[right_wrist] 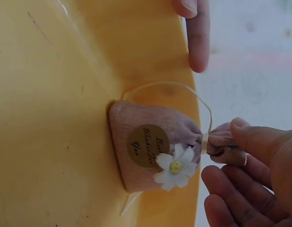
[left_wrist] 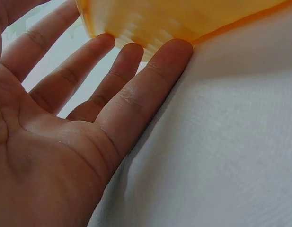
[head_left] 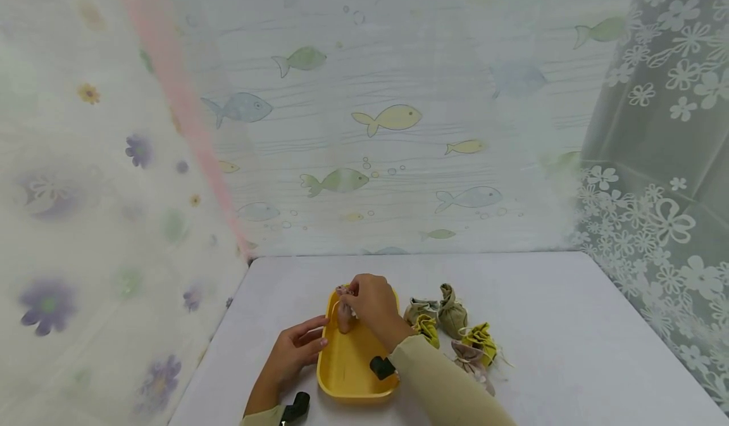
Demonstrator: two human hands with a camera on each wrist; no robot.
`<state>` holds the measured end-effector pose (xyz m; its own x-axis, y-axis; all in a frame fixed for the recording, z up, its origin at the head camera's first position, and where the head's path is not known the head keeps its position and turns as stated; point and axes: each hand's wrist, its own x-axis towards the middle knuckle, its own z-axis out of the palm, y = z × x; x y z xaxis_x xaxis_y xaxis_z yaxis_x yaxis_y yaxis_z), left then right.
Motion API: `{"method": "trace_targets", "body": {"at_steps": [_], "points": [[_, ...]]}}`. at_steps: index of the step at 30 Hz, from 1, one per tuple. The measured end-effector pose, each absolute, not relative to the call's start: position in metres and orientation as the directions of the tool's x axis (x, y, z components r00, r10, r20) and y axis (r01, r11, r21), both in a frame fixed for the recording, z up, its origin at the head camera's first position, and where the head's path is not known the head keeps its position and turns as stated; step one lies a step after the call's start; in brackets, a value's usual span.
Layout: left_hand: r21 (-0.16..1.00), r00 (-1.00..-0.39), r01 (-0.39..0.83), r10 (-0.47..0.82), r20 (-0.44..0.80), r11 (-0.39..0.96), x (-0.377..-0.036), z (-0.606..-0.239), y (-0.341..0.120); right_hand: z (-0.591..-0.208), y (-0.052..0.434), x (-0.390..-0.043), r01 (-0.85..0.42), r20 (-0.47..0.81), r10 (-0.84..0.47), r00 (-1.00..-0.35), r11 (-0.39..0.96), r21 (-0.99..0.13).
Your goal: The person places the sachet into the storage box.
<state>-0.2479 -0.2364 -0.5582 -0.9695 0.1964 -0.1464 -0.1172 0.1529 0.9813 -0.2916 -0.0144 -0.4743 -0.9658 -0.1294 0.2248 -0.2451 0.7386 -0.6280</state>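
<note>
A yellow plastic tray (head_left: 347,375) stands on the white table. Inside its far left part, against the wall, is a small pink drawstring pouch (right_wrist: 141,137) with a white flower and a round brown label. My right hand (head_left: 373,299) pinches the gathered neck of this pouch between thumb and fingers. At the tray's left side, my left hand (head_left: 293,353) touches the outer wall with extended fingertips (left_wrist: 172,52); its fingers are spread and nearly straight.
Right of the tray lies a group of drawstring pouches: an olive-brown pouch (head_left: 452,315), a grey-topped pouch (head_left: 420,309), yellow ones (head_left: 483,340) and a pinkish pouch (head_left: 468,356). A curtain with printed fish (head_left: 393,117) hangs behind the table.
</note>
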Motion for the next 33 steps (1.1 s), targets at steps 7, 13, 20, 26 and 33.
{"method": "trace_targets", "body": {"at_steps": [7, 13, 20, 26, 33], "points": [[0.981, -0.968, -0.129, 0.195, -0.157, 0.147, -0.250, -0.558, -0.237, -0.467, -0.009, -0.287, -0.250, 0.231, -0.129, -0.964, 0.729, -0.638], [0.980, -0.968, -0.140, 0.189, -0.165, 0.141, -0.250, -0.561, -0.238, -0.460, -0.003, -0.281, -0.263, 0.238, -0.140, -0.961, 0.726, -0.635], [0.981, -0.972, -0.139, 0.172, -0.162, 0.138, -0.250, -0.561, -0.241, -0.453, 0.004, -0.268, -0.325, 0.313, -0.162, -0.936, 0.738, -0.591], [0.984, -0.967, -0.132, 0.202, -0.154, 0.120, -0.252, -0.562, -0.238, -0.444, 0.017, -0.251, -0.346, 0.411, -0.116, -0.904, 0.763, -0.546], [0.981, -0.969, -0.140, 0.184, -0.163, 0.131, -0.251, -0.563, -0.237, -0.433, 0.033, -0.233, -0.381, 0.457, -0.112, -0.883, 0.741, -0.554]]}}
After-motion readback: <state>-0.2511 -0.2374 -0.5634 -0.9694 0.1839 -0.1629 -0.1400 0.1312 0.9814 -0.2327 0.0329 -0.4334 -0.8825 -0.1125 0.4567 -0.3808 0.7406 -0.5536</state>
